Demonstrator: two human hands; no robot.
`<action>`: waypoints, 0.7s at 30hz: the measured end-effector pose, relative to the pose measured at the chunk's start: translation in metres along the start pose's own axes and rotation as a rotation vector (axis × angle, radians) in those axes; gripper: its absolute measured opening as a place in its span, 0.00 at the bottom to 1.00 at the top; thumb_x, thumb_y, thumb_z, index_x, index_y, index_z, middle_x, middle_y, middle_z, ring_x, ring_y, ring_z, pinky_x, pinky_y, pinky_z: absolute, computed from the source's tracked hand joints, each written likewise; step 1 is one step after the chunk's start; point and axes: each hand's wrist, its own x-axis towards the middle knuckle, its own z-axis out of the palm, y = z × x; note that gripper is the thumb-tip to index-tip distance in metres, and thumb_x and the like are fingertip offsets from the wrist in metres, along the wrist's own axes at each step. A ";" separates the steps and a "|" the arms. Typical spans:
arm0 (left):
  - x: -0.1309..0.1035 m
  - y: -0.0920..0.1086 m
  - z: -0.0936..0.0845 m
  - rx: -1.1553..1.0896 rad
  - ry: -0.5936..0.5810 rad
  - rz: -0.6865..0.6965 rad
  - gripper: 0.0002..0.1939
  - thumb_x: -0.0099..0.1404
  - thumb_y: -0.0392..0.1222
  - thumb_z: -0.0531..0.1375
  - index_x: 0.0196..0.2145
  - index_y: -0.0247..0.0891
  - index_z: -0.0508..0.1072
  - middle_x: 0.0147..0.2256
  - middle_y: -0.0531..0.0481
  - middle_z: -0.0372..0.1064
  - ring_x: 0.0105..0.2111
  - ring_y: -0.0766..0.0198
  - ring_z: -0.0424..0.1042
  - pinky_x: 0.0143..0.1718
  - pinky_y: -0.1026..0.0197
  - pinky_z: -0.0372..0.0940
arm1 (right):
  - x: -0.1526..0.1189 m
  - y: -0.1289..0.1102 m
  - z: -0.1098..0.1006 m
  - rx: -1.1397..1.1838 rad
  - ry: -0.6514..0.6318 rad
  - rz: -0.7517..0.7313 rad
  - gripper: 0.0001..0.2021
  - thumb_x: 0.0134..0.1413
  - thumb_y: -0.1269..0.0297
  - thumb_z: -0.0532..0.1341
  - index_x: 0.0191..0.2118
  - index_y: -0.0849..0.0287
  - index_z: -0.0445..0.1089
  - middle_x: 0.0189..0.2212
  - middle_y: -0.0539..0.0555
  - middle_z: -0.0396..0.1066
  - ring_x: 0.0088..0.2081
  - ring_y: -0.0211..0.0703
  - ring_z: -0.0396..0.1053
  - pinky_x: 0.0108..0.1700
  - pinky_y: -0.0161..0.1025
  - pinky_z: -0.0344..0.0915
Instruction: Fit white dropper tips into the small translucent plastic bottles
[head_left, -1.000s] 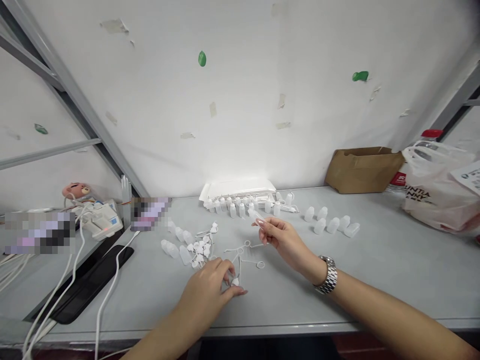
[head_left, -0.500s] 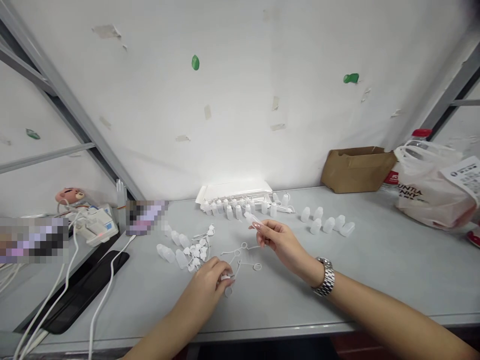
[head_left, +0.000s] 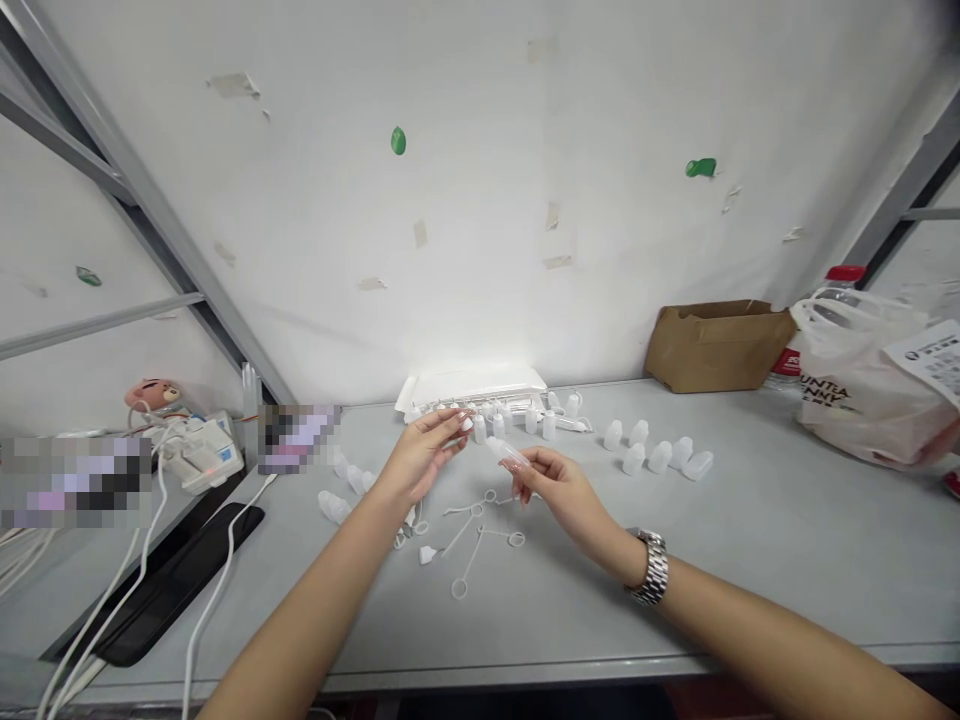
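My right hand [head_left: 551, 482] pinches a translucent white bottle [head_left: 508, 455] that tilts up to the left. Just left of it, my left hand [head_left: 427, 450] is raised with a small white cap [head_left: 466, 424] between thumb and fingertips. Below both hands, thin white straps with rings [head_left: 478, 511] and a white cap piece [head_left: 427, 555] lie on the grey table. Behind my hands is a row of small white bottles [head_left: 550, 426], some partly hidden by my left hand. Several more bottles [head_left: 634, 457] stand to the right, and others [head_left: 334, 507] lie to the left.
A brown cardboard box [head_left: 720, 350] and a white plastic bag [head_left: 862, 390] are at the back right. On the left are a black phone [head_left: 184, 585], white cables [head_left: 217, 570] and a power strip [head_left: 206, 455]. A white tray [head_left: 480, 383] sits against the wall.
My left hand has moved up and away from me, off the straps, and now holds a small cap near the bottle. My right hand has stayed nearly in place with the bottle.
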 end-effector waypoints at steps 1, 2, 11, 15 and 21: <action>0.001 -0.005 0.001 -0.109 -0.012 -0.062 0.09 0.48 0.40 0.66 0.30 0.38 0.75 0.35 0.48 0.72 0.35 0.66 0.69 0.40 0.61 0.63 | 0.000 0.001 0.001 -0.015 -0.002 -0.009 0.15 0.46 0.51 0.61 0.30 0.60 0.68 0.21 0.48 0.66 0.23 0.35 0.62 0.30 0.36 0.61; 0.001 -0.010 0.002 -0.184 -0.029 -0.120 0.08 0.49 0.39 0.66 0.30 0.38 0.75 0.36 0.48 0.72 0.35 0.66 0.70 0.40 0.61 0.63 | -0.001 0.003 0.002 -0.027 -0.006 -0.017 0.15 0.46 0.51 0.61 0.30 0.60 0.68 0.21 0.48 0.66 0.23 0.35 0.63 0.29 0.36 0.61; -0.016 -0.028 0.006 -0.294 -0.077 -0.182 0.05 0.54 0.38 0.63 0.31 0.36 0.76 0.37 0.47 0.73 0.38 0.66 0.70 0.43 0.61 0.63 | -0.001 0.011 0.007 -0.118 0.014 -0.046 0.14 0.49 0.52 0.60 0.31 0.59 0.67 0.22 0.49 0.67 0.24 0.37 0.64 0.29 0.36 0.61; -0.021 -0.029 0.010 -0.247 -0.052 -0.107 0.06 0.52 0.39 0.64 0.29 0.35 0.76 0.37 0.46 0.74 0.40 0.63 0.70 0.47 0.57 0.61 | -0.004 0.011 0.009 -0.283 0.094 -0.125 0.11 0.51 0.55 0.59 0.30 0.59 0.66 0.23 0.50 0.67 0.26 0.39 0.63 0.31 0.37 0.59; -0.025 -0.034 0.014 -0.230 0.035 -0.029 0.10 0.47 0.42 0.67 0.27 0.34 0.77 0.36 0.44 0.75 0.47 0.56 0.67 0.52 0.54 0.56 | -0.007 0.008 0.013 -0.316 0.108 -0.171 0.11 0.48 0.54 0.61 0.28 0.58 0.67 0.22 0.49 0.66 0.27 0.40 0.63 0.33 0.37 0.58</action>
